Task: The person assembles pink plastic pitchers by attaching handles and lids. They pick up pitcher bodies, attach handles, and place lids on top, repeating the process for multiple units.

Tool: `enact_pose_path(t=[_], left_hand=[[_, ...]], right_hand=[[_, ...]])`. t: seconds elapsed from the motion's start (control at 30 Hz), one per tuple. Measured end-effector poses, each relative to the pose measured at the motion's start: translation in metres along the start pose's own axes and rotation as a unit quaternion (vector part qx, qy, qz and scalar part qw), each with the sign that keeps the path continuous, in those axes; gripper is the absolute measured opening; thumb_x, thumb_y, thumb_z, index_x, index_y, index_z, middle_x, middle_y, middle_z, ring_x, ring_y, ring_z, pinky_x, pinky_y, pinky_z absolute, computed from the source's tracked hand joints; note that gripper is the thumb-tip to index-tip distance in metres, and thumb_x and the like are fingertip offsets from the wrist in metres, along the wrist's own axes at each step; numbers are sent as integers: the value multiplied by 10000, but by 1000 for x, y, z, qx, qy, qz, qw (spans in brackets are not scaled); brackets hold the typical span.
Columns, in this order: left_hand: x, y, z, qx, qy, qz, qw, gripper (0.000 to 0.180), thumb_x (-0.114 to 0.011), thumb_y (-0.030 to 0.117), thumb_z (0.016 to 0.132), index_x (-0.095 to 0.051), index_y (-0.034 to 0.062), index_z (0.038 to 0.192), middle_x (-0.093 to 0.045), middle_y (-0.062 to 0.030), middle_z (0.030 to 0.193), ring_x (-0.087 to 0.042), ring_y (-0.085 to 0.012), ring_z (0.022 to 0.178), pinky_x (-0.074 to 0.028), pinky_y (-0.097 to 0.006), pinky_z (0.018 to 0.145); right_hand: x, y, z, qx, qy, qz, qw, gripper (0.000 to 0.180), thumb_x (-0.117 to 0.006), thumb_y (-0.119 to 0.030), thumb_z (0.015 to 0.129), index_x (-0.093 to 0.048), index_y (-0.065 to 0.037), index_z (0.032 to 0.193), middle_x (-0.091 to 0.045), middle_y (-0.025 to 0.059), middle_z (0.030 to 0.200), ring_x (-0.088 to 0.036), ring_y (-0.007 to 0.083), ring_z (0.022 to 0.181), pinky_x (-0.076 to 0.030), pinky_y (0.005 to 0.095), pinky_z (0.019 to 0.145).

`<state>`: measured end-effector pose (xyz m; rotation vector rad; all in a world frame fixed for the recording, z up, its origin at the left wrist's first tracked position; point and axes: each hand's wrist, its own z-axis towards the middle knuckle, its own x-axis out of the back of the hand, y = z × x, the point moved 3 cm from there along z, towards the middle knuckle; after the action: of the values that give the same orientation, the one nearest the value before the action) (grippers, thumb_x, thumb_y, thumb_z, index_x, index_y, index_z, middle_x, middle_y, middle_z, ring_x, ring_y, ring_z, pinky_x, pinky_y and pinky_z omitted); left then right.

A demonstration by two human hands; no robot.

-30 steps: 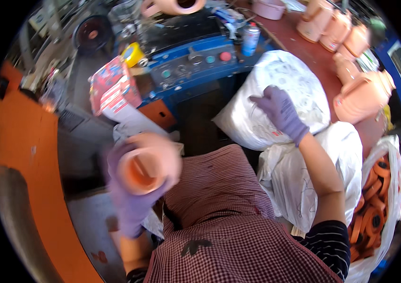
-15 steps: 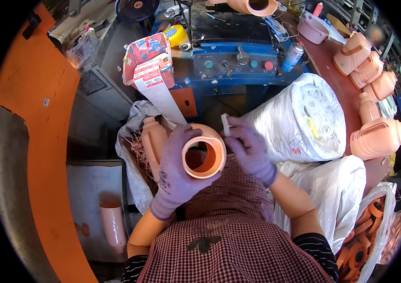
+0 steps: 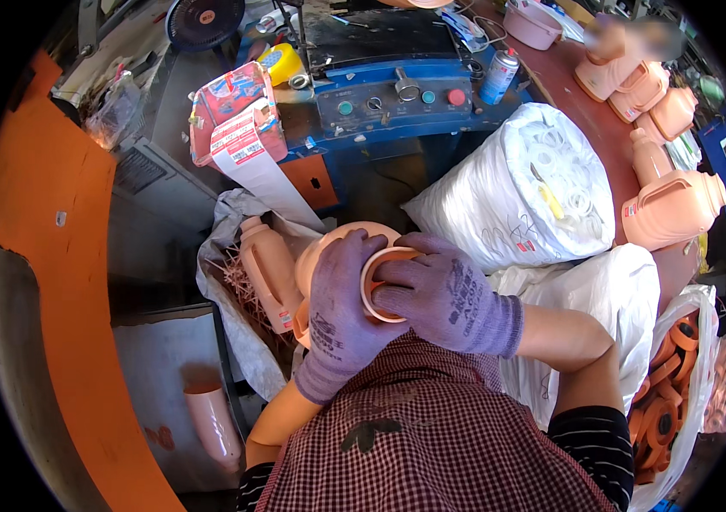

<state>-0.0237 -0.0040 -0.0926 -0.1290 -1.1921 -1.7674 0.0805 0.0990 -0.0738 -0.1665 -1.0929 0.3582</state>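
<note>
A peach plastic jug-shaped shell (image 3: 306, 271) is tilted with its round open mouth toward me. My left hand (image 3: 341, 299), in a purple knit glove, is wrapped round its side close to the rim. Gloved the same way, my right hand (image 3: 448, 299) reaches over the rim with bent fingers inside the mouth. Whatever those fingertips hold is hidden. A second peach jug shell (image 3: 269, 264) with a handle leans in an open white sack (image 3: 213, 243) just left of my left hand. To the right stands a white sack (image 3: 465, 205) full of translucent white rings (image 3: 580, 183).
Ahead is a blue machine panel (image 3: 358, 115) with knobs and buttons. A pink bin (image 3: 201, 141) with a hanging label strip (image 3: 265, 179) sits beside it. Several peach jugs (image 3: 674, 209) line the red-brown bench. Orange parts (image 3: 661, 418) fill a bag at the lower right.
My right hand has moved left and down from beside the jug, its fingers now in the mouth. The white plastic piece it held is out of sight. My view has shifted slightly.
</note>
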Motion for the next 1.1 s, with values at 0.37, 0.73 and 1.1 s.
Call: enact_pose_path(t=[0.37,0.73,1.1], left_hand=[[-3,8,7,-4,3,1,1000,827,-905,178,502,-532,0,1218,-610,-163,1093,-604,-343,1024,-492,-437,925],[-1,8,8,-45,17,32,998,764,-910,235,536,-551,-2,1168,-614,-163,1053,-611,-345,978,-493,-431,873],[55,-22,11,110,-8,-57,992,804,-890,206,639,-472,-22,1287,-610,-181,1139,-627,-335,1037,-515,-400,894]], right_hand=[[11,8,3,46,-27,-38,998,251,-673,-174,738,-688,-136,985,-679,27,977,-672,228,925,-543,406,910],[6,26,0,94,-158,22,983,263,-693,-112,869,-595,-42,1103,-650,67,999,-655,170,919,-524,297,867],[106,96,109,41,140,-160,976,661,-762,-277,779,-499,-109,1362,-584,150,1263,-622,378,1064,-533,438,875]])
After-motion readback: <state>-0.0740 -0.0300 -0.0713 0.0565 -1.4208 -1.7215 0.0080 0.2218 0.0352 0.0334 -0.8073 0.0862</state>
